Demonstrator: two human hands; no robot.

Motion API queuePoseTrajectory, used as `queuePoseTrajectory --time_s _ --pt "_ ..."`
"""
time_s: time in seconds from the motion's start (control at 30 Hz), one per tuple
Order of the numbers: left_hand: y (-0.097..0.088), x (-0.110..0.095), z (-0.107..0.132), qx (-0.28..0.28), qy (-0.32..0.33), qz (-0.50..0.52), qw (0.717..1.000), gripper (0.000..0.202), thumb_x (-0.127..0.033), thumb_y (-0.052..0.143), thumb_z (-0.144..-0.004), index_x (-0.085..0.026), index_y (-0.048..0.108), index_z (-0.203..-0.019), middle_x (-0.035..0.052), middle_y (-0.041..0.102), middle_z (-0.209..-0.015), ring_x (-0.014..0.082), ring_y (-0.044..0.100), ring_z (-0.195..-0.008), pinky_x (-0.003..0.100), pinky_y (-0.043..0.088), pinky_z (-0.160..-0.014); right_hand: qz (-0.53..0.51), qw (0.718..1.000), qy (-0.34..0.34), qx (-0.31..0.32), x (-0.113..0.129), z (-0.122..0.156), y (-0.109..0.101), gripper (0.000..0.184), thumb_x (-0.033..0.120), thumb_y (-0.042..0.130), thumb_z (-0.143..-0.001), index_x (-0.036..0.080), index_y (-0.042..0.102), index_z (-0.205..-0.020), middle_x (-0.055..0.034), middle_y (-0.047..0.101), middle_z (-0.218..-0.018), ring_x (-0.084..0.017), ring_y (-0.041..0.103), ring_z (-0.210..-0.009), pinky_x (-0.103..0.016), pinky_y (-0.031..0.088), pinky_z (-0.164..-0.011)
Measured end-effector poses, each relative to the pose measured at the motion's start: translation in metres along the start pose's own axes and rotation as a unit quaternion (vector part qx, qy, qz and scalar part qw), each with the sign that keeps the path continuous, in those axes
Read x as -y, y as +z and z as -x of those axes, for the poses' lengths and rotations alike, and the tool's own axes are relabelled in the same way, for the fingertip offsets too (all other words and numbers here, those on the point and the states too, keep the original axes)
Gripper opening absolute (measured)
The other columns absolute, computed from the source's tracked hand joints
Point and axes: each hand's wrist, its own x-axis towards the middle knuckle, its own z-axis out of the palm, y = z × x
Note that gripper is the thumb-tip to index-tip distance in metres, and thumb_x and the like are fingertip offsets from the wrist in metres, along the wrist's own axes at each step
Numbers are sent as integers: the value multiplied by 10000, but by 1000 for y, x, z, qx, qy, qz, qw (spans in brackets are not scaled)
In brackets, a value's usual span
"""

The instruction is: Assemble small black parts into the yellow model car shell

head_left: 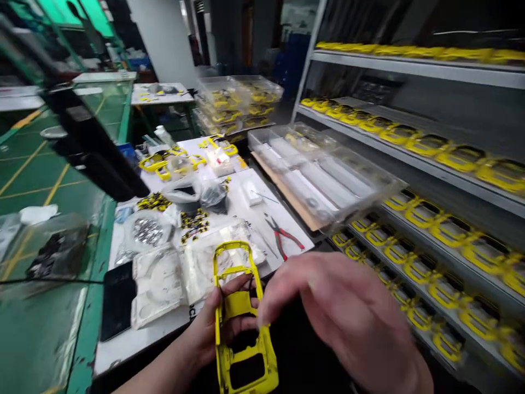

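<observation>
A yellow toy car body shell [241, 323] is held above the near edge of the white worktable [164, 328]. My left hand [213, 323] grips it from the left side, fingers wrapped under its middle. My right hand [348, 312] hovers over the shell's right side, blurred by motion, its fingertips close to or touching the shell's middle. Whether these fingers pinch anything is unclear.
Red-handled pliers [283, 238] lie on the table, with bags of small parts [192, 197], white moulded trays [158, 284] and a dark phone [117, 298]. Clear plastic trays [324, 175] stand to the right. Metal shelves [430, 158] hold several yellow shells.
</observation>
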Motion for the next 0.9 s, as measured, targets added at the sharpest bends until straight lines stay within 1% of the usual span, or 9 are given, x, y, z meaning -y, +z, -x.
queuePoseTrajectory --time_s 0.1,0.17,0.2,0.3,0.4,0.53,0.63,0.73,0.9 --pt "-6 1 2 4 32 -4 999 851 -767 916 -870 -240 767 -1521 193 698 -1558 385 762 -1261 521 670 -1011 64 997 34 -12 -50 -41 -2 403 564 716 -1147 226 860 -980 -54 829 -876 -220 785 -780 -316 656 -735" --pt "-15 -1 1 35 22 3 999 920 -782 960 -804 -264 751 -1536 199 687 -1562 395 765 -1263 532 674 -995 178 984 24 16 -79 -73 -2 371 548 725 -1138 221 855 -1022 -36 813 -850 -216 774 -765 -310 635 -716" --pt "-19 -2 0 50 16 5 999 932 -774 973 -792 -277 741 -1546 196 697 -1539 389 764 -1263 530 674 -994 261 964 9 46 -89 -89 -1 346 507 703 -1155 218 852 -1037 -32 818 -869 -213 773 -776 -309 621 -717" --pt "-26 -6 -1 77 1 7 997 948 -724 1009 -783 -265 724 -1561 180 726 -1428 343 753 -1241 494 676 -997 481 864 -44 144 -109 -140 14 225 316 675 -1171 205 856 -1096 -47 852 -1029 -225 791 -916 -323 582 -808" --pt "-25 -8 -2 75 -9 9 997 965 -723 1036 -742 -237 749 -1525 174 721 -1368 314 737 -1193 478 694 -971 551 798 -68 232 -125 -189 39 137 190 743 -1108 186 878 -1132 -94 850 -1135 -283 781 -1079 -364 538 -932" --pt "-26 -8 -3 71 -18 20 997 961 -724 1056 -705 -255 770 -1493 155 722 -1346 306 732 -1174 483 703 -948 597 712 -84 361 -153 -239 70 187 120 817 -1016 206 897 -1162 -101 829 -1162 -290 764 -1073 -348 500 -868" --pt "-30 -6 -5 77 -21 24 997 908 -705 1044 -743 -255 769 -1483 154 720 -1357 302 738 -1167 480 700 -943 620 670 -91 399 -173 -259 82 266 100 795 -1016 208 882 -1243 -114 814 -1235 -288 753 -1119 -336 496 -874" --pt "-34 -3 -8 95 -22 28 995 897 -675 1037 -774 -234 752 -1500 168 722 -1357 313 758 -1163 483 703 -939 633 640 -91 425 -186 -266 86 219 119 787 -1030 186 863 -1224 -104 816 -1204 -264 745 -1085 -347 521 -921" --pt "-34 -1 -9 100 -20 54 993 811 -610 1039 -804 -227 756 -1461 170 742 -1329 326 789 -1146 493 707 -930 638 636 -90 425 -197 -270 81 115 187 765 -1087 161 823 -1182 -75 807 -1154 -242 742 -1061 -399 575 -988"
